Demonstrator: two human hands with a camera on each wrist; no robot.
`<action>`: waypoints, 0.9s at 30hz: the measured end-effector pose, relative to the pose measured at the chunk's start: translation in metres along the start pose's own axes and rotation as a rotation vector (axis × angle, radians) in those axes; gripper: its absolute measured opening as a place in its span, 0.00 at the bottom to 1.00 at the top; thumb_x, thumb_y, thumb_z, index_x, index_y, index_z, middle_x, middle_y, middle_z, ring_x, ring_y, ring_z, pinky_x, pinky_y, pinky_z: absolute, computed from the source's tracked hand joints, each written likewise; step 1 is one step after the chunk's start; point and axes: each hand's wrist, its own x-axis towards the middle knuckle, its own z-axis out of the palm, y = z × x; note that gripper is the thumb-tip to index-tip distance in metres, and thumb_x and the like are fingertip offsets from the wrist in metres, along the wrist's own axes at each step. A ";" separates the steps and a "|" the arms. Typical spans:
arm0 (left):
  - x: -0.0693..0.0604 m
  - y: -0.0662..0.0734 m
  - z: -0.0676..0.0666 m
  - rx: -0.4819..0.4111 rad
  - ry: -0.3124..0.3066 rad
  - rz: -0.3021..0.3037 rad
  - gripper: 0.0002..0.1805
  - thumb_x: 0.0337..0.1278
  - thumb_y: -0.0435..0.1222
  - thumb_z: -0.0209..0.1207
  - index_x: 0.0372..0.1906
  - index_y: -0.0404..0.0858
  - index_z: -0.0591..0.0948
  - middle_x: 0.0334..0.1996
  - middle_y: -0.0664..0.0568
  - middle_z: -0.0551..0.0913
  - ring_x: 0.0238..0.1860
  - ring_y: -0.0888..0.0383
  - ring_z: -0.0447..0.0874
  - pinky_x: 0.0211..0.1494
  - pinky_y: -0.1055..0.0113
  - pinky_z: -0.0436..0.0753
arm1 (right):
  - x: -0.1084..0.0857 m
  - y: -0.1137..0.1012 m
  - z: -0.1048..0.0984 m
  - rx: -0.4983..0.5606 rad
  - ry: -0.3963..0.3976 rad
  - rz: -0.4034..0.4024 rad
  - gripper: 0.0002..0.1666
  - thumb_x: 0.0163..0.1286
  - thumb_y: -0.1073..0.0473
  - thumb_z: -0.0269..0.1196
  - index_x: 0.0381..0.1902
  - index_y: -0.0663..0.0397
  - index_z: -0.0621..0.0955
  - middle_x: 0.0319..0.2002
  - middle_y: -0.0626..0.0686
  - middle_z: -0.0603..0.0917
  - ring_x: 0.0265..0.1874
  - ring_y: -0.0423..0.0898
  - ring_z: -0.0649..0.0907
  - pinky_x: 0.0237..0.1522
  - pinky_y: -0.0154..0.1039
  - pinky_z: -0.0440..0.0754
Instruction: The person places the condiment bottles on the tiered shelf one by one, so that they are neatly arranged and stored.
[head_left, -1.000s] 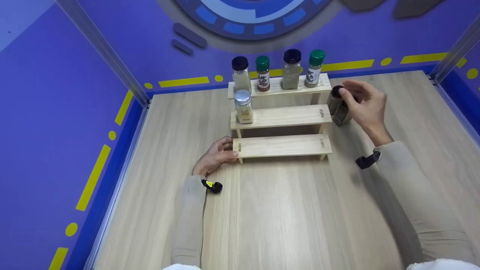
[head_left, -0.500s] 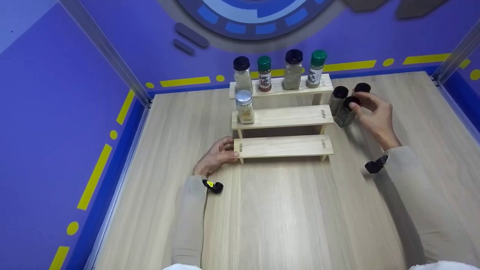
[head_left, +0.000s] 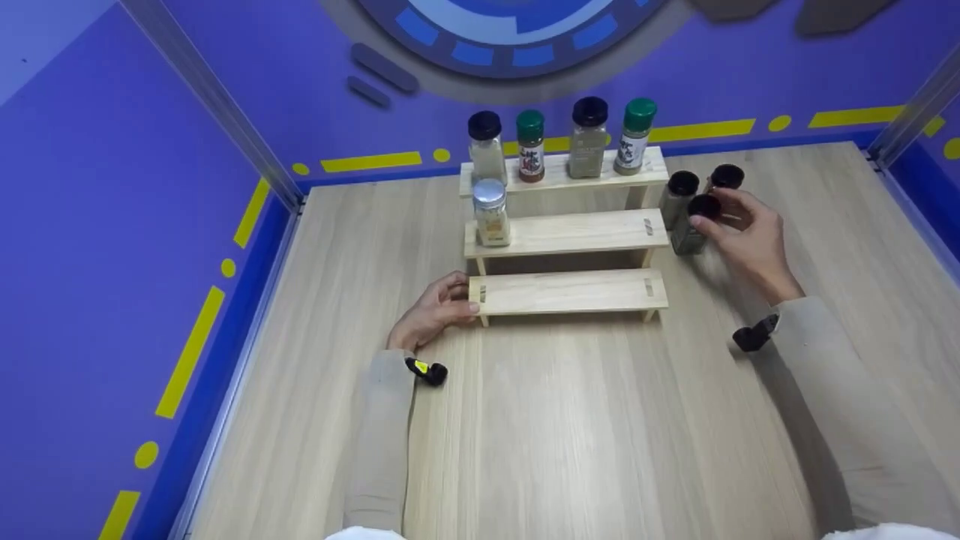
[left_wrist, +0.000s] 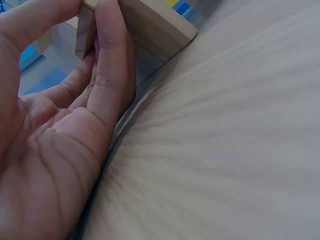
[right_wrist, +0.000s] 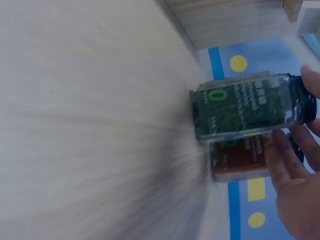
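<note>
My left hand [head_left: 431, 315] grips the left end of the lowest tier of the wooden rack [head_left: 570, 292]; in the left wrist view its fingers are around the wooden end [left_wrist: 86, 30]. To the right of the rack, my right hand [head_left: 754, 240] pinches the black cap of a dark green jar [head_left: 688, 235], seen in the right wrist view as a green-filled jar [right_wrist: 242, 107]. Two other black-capped jars stand close by, one behind it [head_left: 681, 196] and one with red contents [right_wrist: 240, 155]. A silver-capped jar [head_left: 492, 221] stands on the middle tier's left end.
On the top tier stand a black-capped jar [head_left: 487, 154], a green-capped jar [head_left: 531, 154], a larger black-capped jar [head_left: 587, 146] and another green-capped jar [head_left: 634, 142]. Purple walls with yellow marks [head_left: 371, 161] border the wooden table [head_left: 585, 435].
My right hand has moved slightly right and down from a second ago, and the three black-capped jars now show separately. My left hand keeps its grip on the rack.
</note>
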 end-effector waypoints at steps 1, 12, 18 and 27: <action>0.000 0.000 0.000 0.000 0.000 0.000 0.24 0.62 0.28 0.66 0.62 0.33 0.75 0.54 0.46 0.85 0.48 0.54 0.88 0.48 0.64 0.92 | -0.001 0.000 0.000 -0.017 -0.026 0.015 0.35 0.67 0.64 0.76 0.69 0.66 0.78 0.58 0.56 0.86 0.52 0.35 0.84 0.61 0.31 0.86; 0.001 -0.002 -0.002 -0.005 -0.007 0.010 0.24 0.61 0.27 0.66 0.61 0.32 0.75 0.53 0.47 0.85 0.48 0.54 0.88 0.48 0.64 0.92 | 0.001 0.024 -0.001 -0.044 -0.131 0.037 0.37 0.65 0.67 0.77 0.71 0.61 0.78 0.51 0.35 0.83 0.50 0.31 0.83 0.57 0.23 0.83; 0.000 -0.001 -0.001 0.001 0.004 -0.001 0.25 0.61 0.27 0.67 0.62 0.33 0.75 0.55 0.45 0.85 0.49 0.53 0.87 0.50 0.63 0.92 | 0.001 0.022 -0.001 0.018 -0.086 0.088 0.36 0.63 0.66 0.79 0.69 0.59 0.80 0.48 0.31 0.85 0.49 0.33 0.84 0.51 0.19 0.84; 0.001 -0.001 -0.001 -0.028 -0.007 -0.005 0.27 0.61 0.27 0.66 0.65 0.33 0.73 0.57 0.44 0.83 0.51 0.51 0.88 0.54 0.59 0.93 | 0.005 -0.004 -0.005 0.139 0.050 -0.006 0.35 0.57 0.71 0.80 0.64 0.56 0.85 0.45 0.36 0.90 0.46 0.35 0.86 0.51 0.24 0.87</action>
